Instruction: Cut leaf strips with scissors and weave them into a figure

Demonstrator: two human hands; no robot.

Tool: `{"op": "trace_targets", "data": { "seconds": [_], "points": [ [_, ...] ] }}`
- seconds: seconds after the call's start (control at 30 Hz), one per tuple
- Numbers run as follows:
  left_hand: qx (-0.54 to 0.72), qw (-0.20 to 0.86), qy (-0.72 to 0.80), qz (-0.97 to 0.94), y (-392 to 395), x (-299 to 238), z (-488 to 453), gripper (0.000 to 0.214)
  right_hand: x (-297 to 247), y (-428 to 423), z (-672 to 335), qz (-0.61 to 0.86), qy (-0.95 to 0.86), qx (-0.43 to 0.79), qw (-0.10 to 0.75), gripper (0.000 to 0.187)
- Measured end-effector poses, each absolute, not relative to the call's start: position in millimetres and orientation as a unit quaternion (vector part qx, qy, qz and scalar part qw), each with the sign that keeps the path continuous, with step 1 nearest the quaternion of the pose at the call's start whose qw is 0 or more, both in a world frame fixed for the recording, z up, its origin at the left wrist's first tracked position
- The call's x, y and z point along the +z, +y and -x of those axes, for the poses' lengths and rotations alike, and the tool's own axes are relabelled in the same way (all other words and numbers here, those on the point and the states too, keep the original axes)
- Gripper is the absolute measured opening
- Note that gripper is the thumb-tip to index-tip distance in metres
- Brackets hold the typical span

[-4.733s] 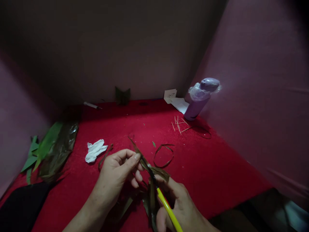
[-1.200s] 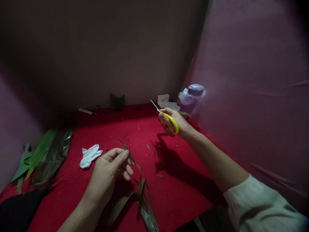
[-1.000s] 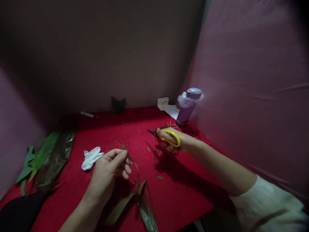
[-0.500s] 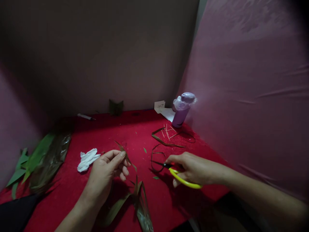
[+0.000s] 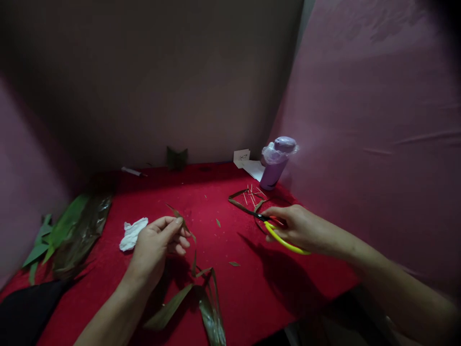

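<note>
My left hand (image 5: pixel 156 245) pinches the upper end of a long dark green leaf (image 5: pixel 201 298) between thumb and forefinger. The leaf hangs down and spreads into several blades near the table's front edge. My right hand (image 5: pixel 295 228) is closed on yellow-handled scissors (image 5: pixel 279 235), whose dark blades point left just above the red table (image 5: pixel 201 202). The blade tips lie at a curled leaf strip (image 5: pixel 239 204) and a few toothpicks (image 5: pixel 252 196).
A purple bottle (image 5: pixel 275 161) wrapped in clear plastic stands at the back right beside white paper slips (image 5: pixel 248 161). A crumpled white tissue (image 5: pixel 132 232) lies left of my hand. Green leaves (image 5: pixel 68 230) pile at the left edge. A pen (image 5: pixel 131 171) and a folded leaf (image 5: pixel 176 157) sit at the back.
My right hand went out to the bottle with the scissors, came back toward me, and now sits right of centre by the curled strip. My left hand kept its pinch on the leaf.
</note>
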State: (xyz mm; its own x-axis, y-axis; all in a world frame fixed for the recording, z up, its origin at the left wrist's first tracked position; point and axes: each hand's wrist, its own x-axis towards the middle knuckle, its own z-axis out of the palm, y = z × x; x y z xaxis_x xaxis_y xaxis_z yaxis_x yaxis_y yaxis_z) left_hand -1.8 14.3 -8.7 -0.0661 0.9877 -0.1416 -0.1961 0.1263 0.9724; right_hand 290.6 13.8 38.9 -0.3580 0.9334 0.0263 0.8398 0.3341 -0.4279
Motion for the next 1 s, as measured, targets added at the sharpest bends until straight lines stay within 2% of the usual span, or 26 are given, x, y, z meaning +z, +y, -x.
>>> {"op": "trace_targets", "data": {
  "seconds": [0.1,0.17,0.2,0.27,0.33,0.53,0.7,0.77,0.9,1.0],
  "points": [
    [0.56,0.542,0.506,-0.37,23.2,-6.0,4.7,0.015,24.9,22.9,-264.5,0.505,-0.767,0.292,0.267,0.022],
    [0.58,0.53,0.509,-0.352,29.0,-0.4,7.7,0.012,9.8,33.6,-243.3,0.46,-0.702,0.436,0.324,0.022],
    [0.589,0.524,0.511,-0.343,31.9,3.1,9.3,0.011,2.0,39.6,-232.4,0.443,-0.65,0.519,0.333,0.025],
    [0.606,0.513,0.513,-0.326,38.1,10.1,12.0,0.012,-12.3,51.8,-212.0,0.432,-0.625,0.566,0.321,0.032],
    [0.619,0.505,0.516,-0.31,45.2,15.3,13.2,0.015,-23.6,62.4,-196.9,0.427,-0.599,0.593,0.328,0.039],
    [0.613,0.512,0.522,-0.299,70.8,18.1,4.9,0.021,-41.2,73.1,-193.9,0.417,-0.521,0.614,0.421,0.05],
    [0.554,0.518,0.533,-0.375,77.5,23.2,1.9,0.003,-47.6,71.7,-203.1,0.395,-0.497,0.627,0.451,0.054],
    [0.529,0.496,0.556,-0.406,70.9,27.4,8.6,0.018,-50.0,72.5,-203.3,0.391,-0.491,0.63,0.458,0.054],
    [0.463,0.477,0.587,-0.461,41.5,30.9,30.8,0.028,-54.0,73.0,-202.0,0.387,-0.479,0.63,0.474,0.054],
    [0.34,0.497,0.581,-0.548,17.2,20.9,43.8,0.049,-56.6,71.2,-200.0,0.383,-0.474,0.626,0.486,0.052]
  ]
}}
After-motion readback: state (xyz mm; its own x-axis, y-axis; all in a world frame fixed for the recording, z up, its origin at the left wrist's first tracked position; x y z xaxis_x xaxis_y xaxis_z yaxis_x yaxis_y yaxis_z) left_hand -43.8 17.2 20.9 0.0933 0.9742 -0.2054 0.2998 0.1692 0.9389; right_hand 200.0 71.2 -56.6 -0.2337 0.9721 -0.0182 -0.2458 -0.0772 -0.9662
